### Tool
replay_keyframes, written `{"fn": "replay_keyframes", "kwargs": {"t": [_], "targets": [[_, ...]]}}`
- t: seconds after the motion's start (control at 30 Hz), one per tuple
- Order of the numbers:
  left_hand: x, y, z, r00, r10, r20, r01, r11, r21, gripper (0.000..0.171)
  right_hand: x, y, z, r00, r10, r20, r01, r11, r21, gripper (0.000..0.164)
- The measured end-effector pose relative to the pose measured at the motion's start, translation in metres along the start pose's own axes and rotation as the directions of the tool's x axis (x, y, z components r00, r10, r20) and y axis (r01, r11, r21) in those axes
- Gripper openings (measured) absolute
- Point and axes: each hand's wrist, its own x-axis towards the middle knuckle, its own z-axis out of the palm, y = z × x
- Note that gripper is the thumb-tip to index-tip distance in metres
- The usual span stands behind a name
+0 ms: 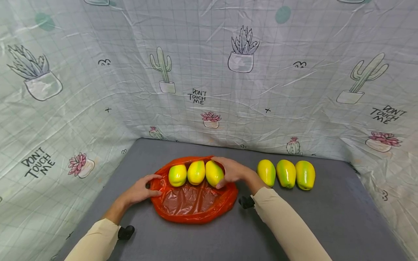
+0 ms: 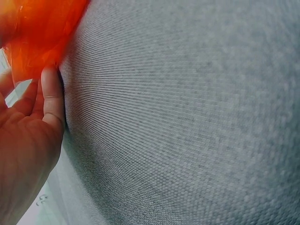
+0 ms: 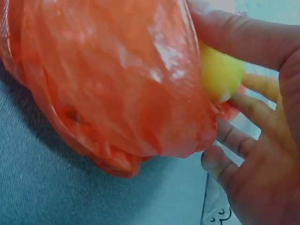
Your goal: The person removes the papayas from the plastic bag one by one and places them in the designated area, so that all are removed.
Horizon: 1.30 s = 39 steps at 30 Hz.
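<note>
An orange-red plastic bag (image 1: 196, 217) lies on the grey table with its mouth spread wide and its rim rolled. Inside, along the far side, sit three yellow-green papaya-like fruits in a row: a left one (image 1: 177, 175), a middle one (image 1: 196, 173) and a right one (image 1: 213, 173). My right hand (image 1: 230, 170) grips the right fruit, with the thumb at its near side and the fingers at its far side by the rim. At the bag's left edge, my left hand (image 1: 138, 190) holds the rim between thumb and fingers. Plastic partly hides those fingertips in the left wrist view.
Three more such fruits stand in a row right of the bag: one (image 1: 266, 173) partly behind my right wrist, a middle one (image 1: 286, 174) and an outer one (image 1: 305, 175). A printed cloth wall (image 1: 209, 79) encloses the back and sides of the table (image 1: 183, 243).
</note>
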Motion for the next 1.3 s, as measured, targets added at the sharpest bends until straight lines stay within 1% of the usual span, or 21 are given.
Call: {"fn": "replay_keyframes", "kwargs": {"t": [0.1,0.2,0.37,0.57,0.87,1.03,1.13,1.3], "targets": [[0.0,0.0,0.001,1.0,0.007,0.004,-0.007,1.0,0.009,0.065,0.002,0.001,0.001,1.0,0.01,0.012,-0.01,1.0,0.002,0.112],[0.0,0.0,0.001,1.0,-0.004,0.002,0.004,1.0,0.009,0.065,0.004,0.001,0.002,1.0,0.025,0.018,-0.025,1.0,-0.001,0.112],[-0.001,0.0,0.0,1.0,-0.017,0.004,0.017,1.0,0.002,0.066,0.007,0.002,0.005,0.999,0.038,0.002,-0.038,0.999,0.004,0.116],[-0.001,-0.001,0.0,1.0,-0.021,0.014,0.021,1.0,0.007,0.066,0.011,0.005,0.012,0.999,0.035,-0.01,-0.035,0.999,-0.019,0.121],[0.001,-0.001,0.001,1.0,-0.017,0.013,0.017,1.0,-0.004,0.066,0.01,0.007,0.017,0.997,0.007,-0.076,-0.008,1.0,-0.012,0.118],[0.001,0.001,0.0,1.0,-0.011,0.005,0.011,1.0,0.005,0.065,0.006,0.005,0.014,0.995,-0.017,-0.101,0.017,1.0,0.002,0.118],[0.001,0.001,0.001,1.0,-0.008,0.005,0.008,1.0,0.008,0.066,0.004,0.003,0.011,0.994,-0.033,-0.108,0.036,0.999,0.033,0.117],[0.0,0.002,0.001,1.0,-0.027,0.009,0.027,1.0,-0.008,0.067,-0.002,-0.001,0.006,0.99,-0.066,-0.124,0.075,0.994,0.073,0.116]]}}
